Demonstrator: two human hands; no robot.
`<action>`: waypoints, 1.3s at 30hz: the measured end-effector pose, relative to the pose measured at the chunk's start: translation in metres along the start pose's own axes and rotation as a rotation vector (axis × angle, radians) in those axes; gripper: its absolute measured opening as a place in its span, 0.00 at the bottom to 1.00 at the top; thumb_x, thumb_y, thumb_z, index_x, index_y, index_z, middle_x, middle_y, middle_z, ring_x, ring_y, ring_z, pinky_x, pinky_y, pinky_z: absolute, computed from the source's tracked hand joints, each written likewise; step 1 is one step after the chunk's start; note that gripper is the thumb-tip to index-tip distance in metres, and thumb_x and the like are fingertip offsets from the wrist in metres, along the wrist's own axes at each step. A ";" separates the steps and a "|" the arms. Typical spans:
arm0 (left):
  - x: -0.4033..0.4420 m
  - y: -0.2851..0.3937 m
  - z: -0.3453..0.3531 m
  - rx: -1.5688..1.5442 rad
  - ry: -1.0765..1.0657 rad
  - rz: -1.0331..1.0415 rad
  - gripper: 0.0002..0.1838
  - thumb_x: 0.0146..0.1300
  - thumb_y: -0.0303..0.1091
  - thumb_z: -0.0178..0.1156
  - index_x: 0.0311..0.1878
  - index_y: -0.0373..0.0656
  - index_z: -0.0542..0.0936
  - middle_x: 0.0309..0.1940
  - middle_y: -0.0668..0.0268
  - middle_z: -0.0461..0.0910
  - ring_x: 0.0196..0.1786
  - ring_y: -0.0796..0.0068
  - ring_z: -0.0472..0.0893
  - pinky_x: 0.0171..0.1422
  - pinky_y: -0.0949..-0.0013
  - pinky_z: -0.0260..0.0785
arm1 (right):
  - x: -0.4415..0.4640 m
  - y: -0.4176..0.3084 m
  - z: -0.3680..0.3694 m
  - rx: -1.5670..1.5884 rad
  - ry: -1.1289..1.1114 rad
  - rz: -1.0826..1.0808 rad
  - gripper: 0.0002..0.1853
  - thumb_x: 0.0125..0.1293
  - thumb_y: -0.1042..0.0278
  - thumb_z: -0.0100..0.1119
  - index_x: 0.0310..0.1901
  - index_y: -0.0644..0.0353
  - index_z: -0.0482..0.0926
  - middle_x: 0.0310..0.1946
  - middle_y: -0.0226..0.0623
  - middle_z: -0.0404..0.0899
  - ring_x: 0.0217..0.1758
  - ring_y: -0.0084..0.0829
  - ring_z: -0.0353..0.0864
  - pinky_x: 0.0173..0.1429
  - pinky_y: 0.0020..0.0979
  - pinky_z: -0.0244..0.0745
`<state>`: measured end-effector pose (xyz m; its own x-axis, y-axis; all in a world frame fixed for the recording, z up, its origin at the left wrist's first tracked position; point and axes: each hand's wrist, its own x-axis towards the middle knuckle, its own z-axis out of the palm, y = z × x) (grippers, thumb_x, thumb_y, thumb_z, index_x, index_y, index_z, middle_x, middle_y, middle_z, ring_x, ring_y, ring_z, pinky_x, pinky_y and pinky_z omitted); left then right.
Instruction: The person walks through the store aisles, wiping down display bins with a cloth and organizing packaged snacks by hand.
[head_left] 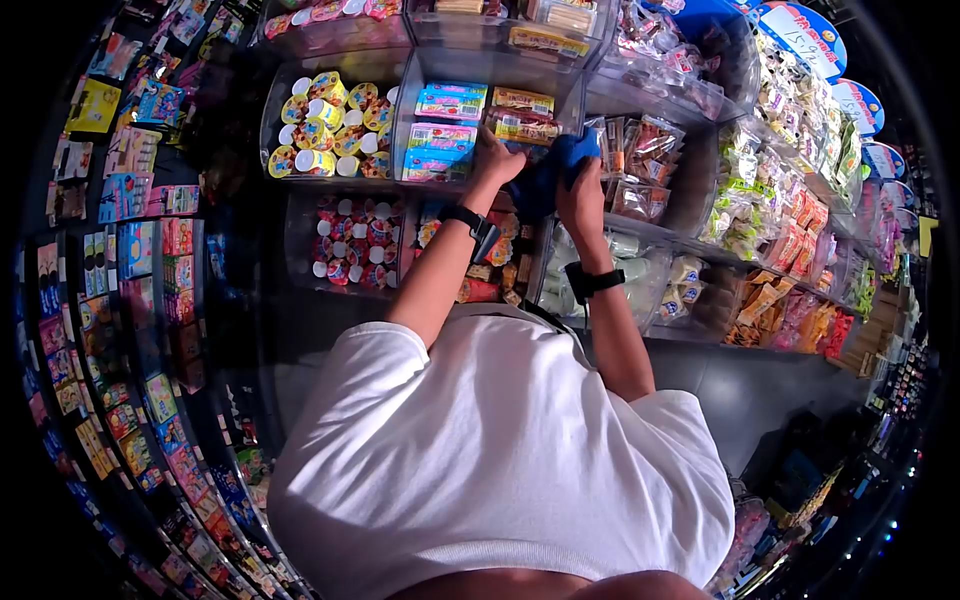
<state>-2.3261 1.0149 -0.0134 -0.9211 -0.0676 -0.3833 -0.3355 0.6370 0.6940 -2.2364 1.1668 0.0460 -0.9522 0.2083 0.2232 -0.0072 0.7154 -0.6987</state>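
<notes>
My left hand (497, 160) is over a clear bin, its fingers closed at the left end of a brown and yellow snack packet (527, 130). How far the fingers wrap round it is partly hidden. Just to the right, my right hand (582, 190) is closed on a bunched dark blue cloth (545, 182), which hangs down between the two hands. Pink and blue snack packets (440, 150) lie in the same bin, left of my left hand. A black watch (484, 238) is on my left wrist and a black band (597, 281) on my right.
Yellow-lidded cups (318, 130) fill the bin to the left, with red cups (352, 240) below. Brown wrapped snacks (640, 165) lie in the bin at right. Clear dividers (402, 125) stand between bins. Packed shelves (130, 300) line the left side.
</notes>
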 end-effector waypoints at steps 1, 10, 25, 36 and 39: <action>-0.001 0.000 -0.002 0.004 -0.004 0.021 0.64 0.53 0.56 0.68 0.74 0.27 0.37 0.73 0.35 0.48 0.76 0.41 0.53 0.79 0.55 0.48 | -0.008 -0.001 -0.002 0.032 -0.030 0.026 0.18 0.64 0.69 0.57 0.50 0.64 0.61 0.42 0.63 0.73 0.41 0.68 0.75 0.40 0.57 0.71; 0.022 -0.022 0.010 -0.054 -0.052 0.001 0.69 0.49 0.56 0.71 0.74 0.26 0.35 0.72 0.32 0.53 0.75 0.44 0.59 0.75 0.61 0.57 | 0.027 0.008 0.000 0.006 -0.036 -0.070 0.22 0.56 0.74 0.60 0.48 0.67 0.60 0.37 0.68 0.74 0.43 0.69 0.74 0.45 0.58 0.70; 0.042 -0.028 0.015 -0.307 -0.018 0.038 0.52 0.41 0.36 0.72 0.68 0.23 0.56 0.65 0.39 0.65 0.70 0.49 0.66 0.72 0.62 0.62 | 0.041 -0.002 0.004 0.013 -0.011 0.033 0.22 0.60 0.68 0.60 0.50 0.66 0.60 0.43 0.66 0.74 0.45 0.68 0.75 0.46 0.57 0.72; 0.033 -0.002 0.000 -0.258 0.083 0.101 0.52 0.42 0.37 0.75 0.66 0.21 0.57 0.64 0.38 0.66 0.68 0.49 0.68 0.72 0.62 0.62 | 0.046 -0.001 -0.002 0.032 -0.047 0.038 0.24 0.58 0.69 0.62 0.50 0.64 0.60 0.41 0.66 0.76 0.43 0.68 0.76 0.44 0.57 0.72; 0.045 -0.004 0.003 -0.227 0.080 0.087 0.51 0.40 0.39 0.77 0.65 0.23 0.62 0.63 0.39 0.69 0.68 0.50 0.69 0.72 0.62 0.62 | 0.047 0.002 0.000 0.023 -0.062 0.052 0.24 0.58 0.69 0.62 0.50 0.64 0.60 0.43 0.66 0.75 0.45 0.68 0.75 0.46 0.58 0.72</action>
<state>-2.3658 1.0115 -0.0358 -0.9582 -0.0863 -0.2726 -0.2814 0.4548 0.8449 -2.2807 1.1780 0.0554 -0.9686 0.2026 0.1443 0.0362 0.6889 -0.7240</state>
